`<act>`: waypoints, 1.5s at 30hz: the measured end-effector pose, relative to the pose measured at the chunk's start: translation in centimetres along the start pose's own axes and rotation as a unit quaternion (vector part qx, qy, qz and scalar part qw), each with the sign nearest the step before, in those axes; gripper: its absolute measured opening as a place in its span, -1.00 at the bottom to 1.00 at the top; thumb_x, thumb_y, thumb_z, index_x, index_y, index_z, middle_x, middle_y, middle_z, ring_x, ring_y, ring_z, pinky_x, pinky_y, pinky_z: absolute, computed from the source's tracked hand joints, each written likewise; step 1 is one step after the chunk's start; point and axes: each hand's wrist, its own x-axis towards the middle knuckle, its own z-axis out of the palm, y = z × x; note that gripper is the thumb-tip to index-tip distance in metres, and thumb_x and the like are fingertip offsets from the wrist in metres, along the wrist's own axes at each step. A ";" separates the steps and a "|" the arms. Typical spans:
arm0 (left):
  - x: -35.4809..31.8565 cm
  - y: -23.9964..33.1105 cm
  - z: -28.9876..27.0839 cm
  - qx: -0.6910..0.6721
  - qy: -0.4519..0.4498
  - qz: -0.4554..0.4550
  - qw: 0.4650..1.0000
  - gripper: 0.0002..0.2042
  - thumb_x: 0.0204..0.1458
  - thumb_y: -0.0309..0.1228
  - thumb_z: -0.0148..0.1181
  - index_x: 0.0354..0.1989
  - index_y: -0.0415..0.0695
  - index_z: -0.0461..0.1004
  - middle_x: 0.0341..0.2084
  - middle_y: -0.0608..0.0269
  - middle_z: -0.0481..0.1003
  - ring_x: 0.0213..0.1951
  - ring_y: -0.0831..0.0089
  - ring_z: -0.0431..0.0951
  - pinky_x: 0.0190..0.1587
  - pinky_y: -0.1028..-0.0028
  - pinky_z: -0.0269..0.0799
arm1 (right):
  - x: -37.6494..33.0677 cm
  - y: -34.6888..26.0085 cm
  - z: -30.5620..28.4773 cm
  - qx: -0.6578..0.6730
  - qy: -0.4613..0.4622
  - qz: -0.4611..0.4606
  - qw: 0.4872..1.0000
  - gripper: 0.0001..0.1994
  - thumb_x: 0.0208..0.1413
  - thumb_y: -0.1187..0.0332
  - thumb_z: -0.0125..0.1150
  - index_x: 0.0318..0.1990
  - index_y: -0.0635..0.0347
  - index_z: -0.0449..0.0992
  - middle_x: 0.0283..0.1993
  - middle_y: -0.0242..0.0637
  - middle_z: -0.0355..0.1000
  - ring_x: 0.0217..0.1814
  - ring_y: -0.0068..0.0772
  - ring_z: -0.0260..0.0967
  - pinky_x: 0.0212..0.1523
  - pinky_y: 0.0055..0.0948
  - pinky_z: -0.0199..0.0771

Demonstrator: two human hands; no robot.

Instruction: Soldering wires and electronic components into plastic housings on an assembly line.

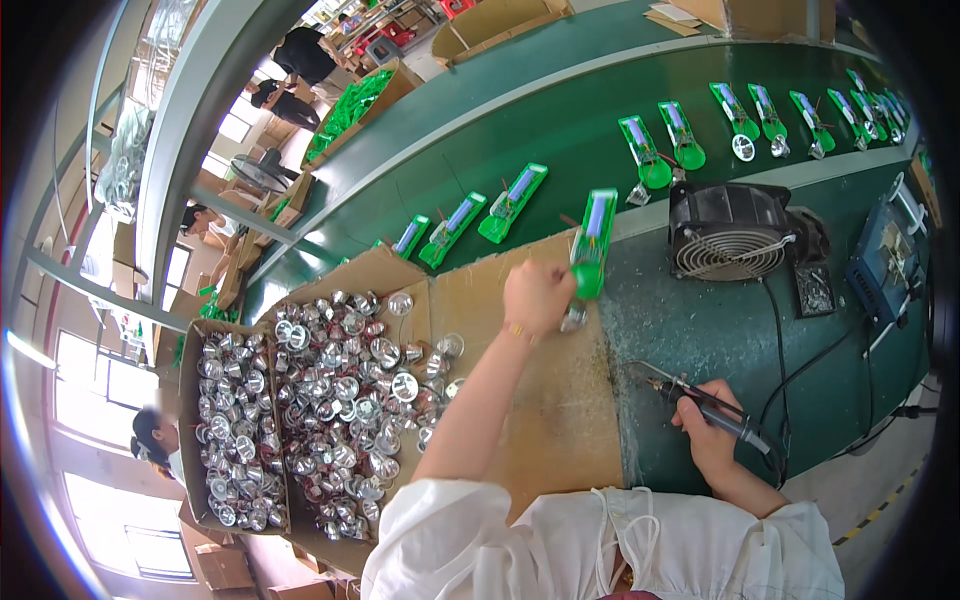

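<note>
My left hand (537, 297) is closed at the lower end of a green plastic lamp housing (595, 240), by the edge of the conveyor. A light blue cylinder and thin wires show inside the housing. Just below that hand is a silver reflector cup (573, 318), partly hidden, so I cannot tell if it is attached. Lower right, my right hand (708, 430) grips a soldering iron (738, 424) with a dark handle, its tip pointing up and left above the green bench top, apart from the housing.
Many silver reflectors (345, 420) with red wires fill cardboard trays at left. More green housings (513, 203) lie along the green conveyor (560, 95). A black fan (730, 232) and blue soldering station (886, 255) stand right, cables trailing below. People (303, 55) are farther off.
</note>
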 end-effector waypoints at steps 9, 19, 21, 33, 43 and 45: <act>12.7 -3.1 1.0 0.171 0.183 0.016 0.968 -0.48 -0.29 -0.17 0.24 -0.04 0.05 0.38 -0.01 0.17 0.27 0.08 0.14 0.19 -0.03 0.10 0.21 | 0.3 -0.2 0.0 -0.011 0.025 0.035 0.999 -0.87 -0.04 0.54 0.16 -0.40 0.30 0.31 -0.56 -0.29 0.39 -0.55 -0.60 0.36 -0.49 -0.60 0.39; 2.6 -5.1 -1.7 0.064 0.021 -0.020 0.998 -0.41 -0.23 -0.27 0.13 0.09 -0.01 0.18 -0.26 -0.10 0.35 -0.23 -0.01 0.43 -0.20 0.20 0.39 | 0.5 0.1 0.3 -0.017 0.015 0.023 0.999 -0.88 -0.02 0.52 0.14 -0.39 0.29 0.31 -0.56 -0.31 0.39 -0.55 -0.61 0.36 -0.50 -0.62 0.36; -3.7 -3.5 -2.5 0.035 0.020 -0.022 0.999 -0.42 -0.18 -0.32 0.10 0.11 -0.04 0.12 -0.26 -0.12 0.32 -0.27 -0.05 0.43 -0.25 0.15 0.38 | 0.6 0.2 0.5 -0.028 0.009 0.017 0.999 -0.89 -0.01 0.51 0.14 -0.39 0.28 0.31 -0.57 -0.32 0.37 -0.56 -0.61 0.34 -0.50 -0.62 0.35; -14.6 -5.9 -6.4 0.109 0.258 -0.114 0.953 -0.66 -0.30 -0.26 0.32 -0.32 -0.12 0.45 -0.36 0.11 0.38 -0.21 0.16 0.35 -0.16 0.25 0.27 | 0.1 0.8 0.8 -0.054 0.027 -0.046 0.997 -0.89 0.05 0.42 0.08 -0.39 0.23 0.29 -0.60 -0.34 0.32 -0.61 -0.63 0.24 -0.61 -0.69 0.16; -15.0 -8.7 -7.4 0.025 0.308 -0.148 0.940 -0.93 -0.10 -0.41 0.18 -0.51 -0.13 0.47 -0.56 0.21 0.48 -0.45 0.24 0.45 -0.28 0.35 0.27 | -0.9 0.4 1.3 -0.062 0.024 -0.040 0.997 -0.86 0.02 0.43 0.14 -0.38 0.26 0.31 -0.57 -0.32 0.36 -0.57 -0.62 0.31 -0.53 -0.66 0.29; -16.0 -6.3 -8.3 -0.212 0.306 -0.147 0.916 -0.91 0.01 -0.47 0.09 -0.49 -0.21 0.42 -0.61 0.25 0.48 -0.55 0.48 0.43 -0.45 0.55 0.30 | -1.2 0.0 1.6 -0.068 0.007 -0.060 0.996 -0.86 0.02 0.43 0.14 -0.37 0.27 0.31 -0.57 -0.32 0.37 -0.56 -0.62 0.31 -0.52 -0.66 0.30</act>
